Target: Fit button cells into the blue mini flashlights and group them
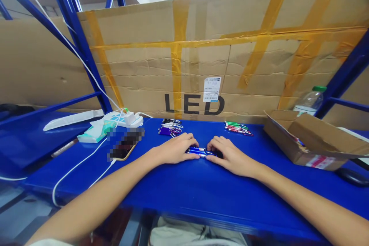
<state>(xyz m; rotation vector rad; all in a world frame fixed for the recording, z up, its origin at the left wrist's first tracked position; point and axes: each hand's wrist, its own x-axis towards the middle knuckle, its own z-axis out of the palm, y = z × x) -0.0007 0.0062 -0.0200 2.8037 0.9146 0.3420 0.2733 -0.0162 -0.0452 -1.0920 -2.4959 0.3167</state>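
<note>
In the middle of the blue table lie a few shiny blue metal pen-like flashlights (pixel 198 151) with clips, side by side. My left hand (pixel 180 149) grips their left ends between thumb and fingers. Around the right ends, my right hand (pixel 226 154) is closed with thumb and fingertips. Behind my left hand sits a group of similar flashlights (pixel 170 127) in black, silver and purple. Another group, green and red flashlights (pixel 236 127), lies farther back on the right.
An open cardboard box (pixel 313 138) stands at right, by a bottle with a green cap (pixel 313 99) and a black mouse (pixel 352 177). At left are a phone (pixel 127 144) on a white cable, a tissue pack (pixel 96 132) and a power strip (pixel 127 118). Large cardboard (pixel 144 69) walls the back.
</note>
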